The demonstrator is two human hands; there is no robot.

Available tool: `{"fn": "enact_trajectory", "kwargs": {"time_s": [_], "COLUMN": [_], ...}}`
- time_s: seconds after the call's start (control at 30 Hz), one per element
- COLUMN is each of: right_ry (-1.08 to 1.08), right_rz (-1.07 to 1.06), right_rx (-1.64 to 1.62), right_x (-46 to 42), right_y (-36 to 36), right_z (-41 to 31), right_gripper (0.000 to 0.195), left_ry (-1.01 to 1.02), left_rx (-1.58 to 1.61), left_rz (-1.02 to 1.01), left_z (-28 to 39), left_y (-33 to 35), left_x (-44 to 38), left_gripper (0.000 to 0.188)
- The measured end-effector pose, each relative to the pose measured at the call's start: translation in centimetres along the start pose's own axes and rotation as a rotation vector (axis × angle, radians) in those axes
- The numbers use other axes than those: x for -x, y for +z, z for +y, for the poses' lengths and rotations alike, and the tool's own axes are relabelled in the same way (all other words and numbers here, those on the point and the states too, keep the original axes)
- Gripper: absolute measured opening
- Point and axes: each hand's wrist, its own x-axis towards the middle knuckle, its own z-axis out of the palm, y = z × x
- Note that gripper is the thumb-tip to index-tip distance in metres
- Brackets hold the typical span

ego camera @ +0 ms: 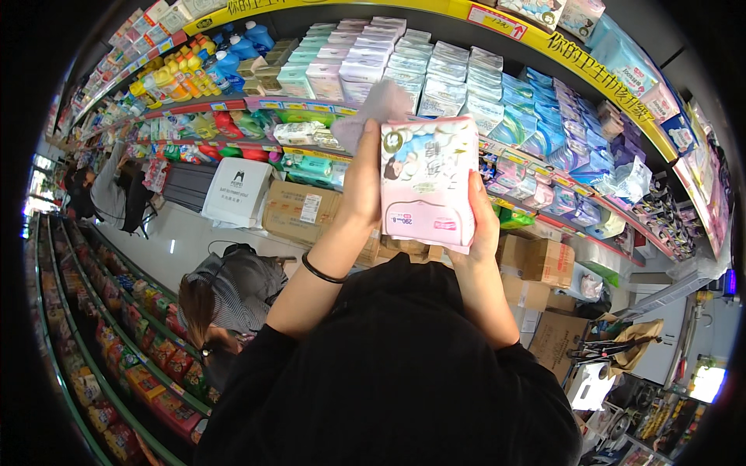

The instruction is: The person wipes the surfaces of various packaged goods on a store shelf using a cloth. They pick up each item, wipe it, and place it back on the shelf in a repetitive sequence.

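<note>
A pink-and-white soft pack of sanitary pads (428, 180) is held up in front of the shelves, its printed face towards me. My left hand (360, 186) grips its left side, the thumb along the edge. A greyish-lilac cloth (376, 110) sticks out beyond the left fingers, partly hidden behind that hand and apparently held by it. On the pack's right edge, my right hand (482, 224) presses with thumb and palm. Behind the pack, a shelf carries rows of pastel sanitary-pad packs (364, 64) and blue packs (524, 110).
Cardboard boxes (300, 209) and a white foam box (238, 189) stand on the floor below the shelves. One person (233, 291) bends low at left; another person (111, 186) is farther along the aisle. Opposite runs a snack shelf (134, 349). More cartons (539, 262) stand at right.
</note>
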Motion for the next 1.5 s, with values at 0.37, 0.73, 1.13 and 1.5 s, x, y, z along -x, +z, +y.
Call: {"fn": "enact_trajectory", "kwargs": {"time_s": [0.37,0.73,1.13,1.5], "right_ry": [0.139,-0.163,-0.448,-0.253], "right_rz": [0.123,0.305,0.186,-0.027], "right_rx": [0.380,0.372,0.205,0.534], "right_x": [-0.6,-2.5,-4.0,-0.2], "right_y": [-1.3,-1.7,-3.0,-4.4], "right_z": [0.4,-2.4,-0.7,-0.1], "right_gripper": [0.061,0.044,0.065,0.069], "left_ry": [0.110,0.240,-0.141,-0.201], "left_rx": [-0.014,-0.717,0.421,0.407], "left_rz": [0.052,-0.269,-0.035,0.071], "left_z": [-1.7,-1.4,-4.3,-0.9], "left_y": [0.9,1.6,0.9,0.4], "left_x": [1.3,4.9,3.8,0.6], "left_gripper": [0.067,0.052,0.061,0.055]}}
